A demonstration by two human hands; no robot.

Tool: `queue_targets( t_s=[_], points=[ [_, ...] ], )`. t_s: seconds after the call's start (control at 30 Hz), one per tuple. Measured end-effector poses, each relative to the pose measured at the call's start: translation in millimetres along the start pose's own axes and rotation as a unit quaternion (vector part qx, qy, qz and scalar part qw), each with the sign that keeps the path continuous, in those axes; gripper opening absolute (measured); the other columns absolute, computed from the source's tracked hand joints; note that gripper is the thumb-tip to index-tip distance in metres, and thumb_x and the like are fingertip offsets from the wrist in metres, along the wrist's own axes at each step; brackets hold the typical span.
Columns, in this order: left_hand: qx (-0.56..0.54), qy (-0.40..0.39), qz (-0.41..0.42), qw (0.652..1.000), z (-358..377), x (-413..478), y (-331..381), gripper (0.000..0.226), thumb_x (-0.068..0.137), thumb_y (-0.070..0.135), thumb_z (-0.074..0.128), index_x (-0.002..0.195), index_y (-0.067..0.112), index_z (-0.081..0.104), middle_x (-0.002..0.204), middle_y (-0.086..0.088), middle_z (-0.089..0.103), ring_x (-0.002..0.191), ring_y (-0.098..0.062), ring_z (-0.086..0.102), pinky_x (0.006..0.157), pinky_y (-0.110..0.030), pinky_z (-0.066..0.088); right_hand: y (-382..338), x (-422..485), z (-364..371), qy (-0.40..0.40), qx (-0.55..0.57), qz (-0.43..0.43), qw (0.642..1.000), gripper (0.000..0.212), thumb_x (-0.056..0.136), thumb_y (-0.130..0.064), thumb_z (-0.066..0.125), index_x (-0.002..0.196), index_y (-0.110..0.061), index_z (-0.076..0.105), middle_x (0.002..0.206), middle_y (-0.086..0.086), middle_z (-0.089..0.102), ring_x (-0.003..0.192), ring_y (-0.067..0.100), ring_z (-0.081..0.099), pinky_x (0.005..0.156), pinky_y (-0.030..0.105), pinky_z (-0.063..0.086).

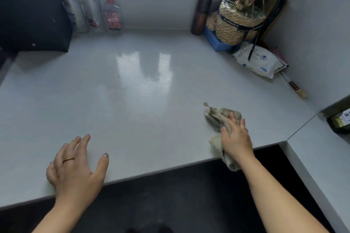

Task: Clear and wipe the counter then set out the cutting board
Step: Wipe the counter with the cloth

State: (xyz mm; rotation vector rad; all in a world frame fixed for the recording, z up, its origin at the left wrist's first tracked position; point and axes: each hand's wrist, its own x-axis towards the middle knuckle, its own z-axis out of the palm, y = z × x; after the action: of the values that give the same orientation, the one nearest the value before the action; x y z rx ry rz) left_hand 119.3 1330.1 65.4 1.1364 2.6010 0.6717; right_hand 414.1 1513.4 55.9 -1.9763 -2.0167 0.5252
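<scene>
A pale grey counter (144, 89) fills the head view, glossy in the middle. My right hand (235, 138) presses flat on a crumpled greyish cloth (217, 116) near the counter's front edge at the right; part of the cloth hangs over the edge. My left hand (75, 166) rests near the front edge at the left, fingers spread, holding nothing, a ring on one finger. No cutting board is in view.
Glass bottles (111, 13) and a black bag (32, 15) stand at the back left. A woven basket (236, 22) on a blue box, a tall brown cylinder (202, 5) and a white packet (259, 60) crowd the back right corner. Chopsticks (293, 86) lie by the right wall.
</scene>
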Motion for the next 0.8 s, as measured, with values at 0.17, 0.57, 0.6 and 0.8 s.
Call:
queue_targets(
  t_s=[0.17, 0.57, 0.6, 0.8],
  points=[
    [0.003, 0.021, -0.042, 0.999, -2, -18, -11, 0.083, 0.061, 0.060, 0.027, 0.133, 0.020, 0.040, 0.146, -0.010, 0.037, 0.138, -0.028, 0.019, 0.111, -0.049, 0.012, -7, 84, -21, 0.012, -0.055, 0.118, 0.991, 0.049, 0.096, -0.025, 0.037, 0.144, -0.016, 0.031, 0.158, 0.011, 0.011, 0.141, 0.047, 0.002, 0.118, 0.046, 0.008],
    [-0.006, 0.053, -0.080, 0.995, 15, 0, 21, 0.074, 0.067, 0.047, 0.038, 0.135, 0.017, 0.037, 0.145, -0.012, 0.039, 0.136, -0.031, 0.025, 0.109, -0.051, 0.016, -122, -62, 68, -0.158, -0.021, -0.357, 0.920, 0.061, 0.089, -0.016, 0.045, 0.145, -0.024, 0.024, 0.159, 0.003, 0.011, 0.146, 0.031, -0.002, 0.118, 0.039, -0.004],
    [-0.003, 0.057, -0.084, 0.995, 16, 0, 22, 0.073, 0.068, 0.046, 0.038, 0.134, 0.016, 0.038, 0.144, -0.013, 0.040, 0.135, -0.032, 0.026, 0.109, -0.051, 0.016, -108, -53, 63, -0.145, -0.024, -0.346, 0.927, 0.061, 0.089, -0.016, 0.044, 0.146, -0.026, 0.023, 0.159, 0.001, 0.011, 0.147, 0.029, -0.001, 0.118, 0.038, -0.003],
    [-0.010, 0.097, -0.077, 0.992, 31, 1, 30, 0.069, 0.067, 0.043, 0.037, 0.126, 0.010, 0.048, 0.137, -0.017, 0.048, 0.132, -0.035, 0.032, 0.108, -0.051, 0.015, -22, 66, 1, -0.023, -0.087, -0.126, 0.988, 0.060, 0.091, -0.020, 0.042, 0.147, -0.023, 0.020, 0.159, 0.005, 0.009, 0.146, 0.033, 0.005, 0.119, 0.039, 0.006]
  ],
)
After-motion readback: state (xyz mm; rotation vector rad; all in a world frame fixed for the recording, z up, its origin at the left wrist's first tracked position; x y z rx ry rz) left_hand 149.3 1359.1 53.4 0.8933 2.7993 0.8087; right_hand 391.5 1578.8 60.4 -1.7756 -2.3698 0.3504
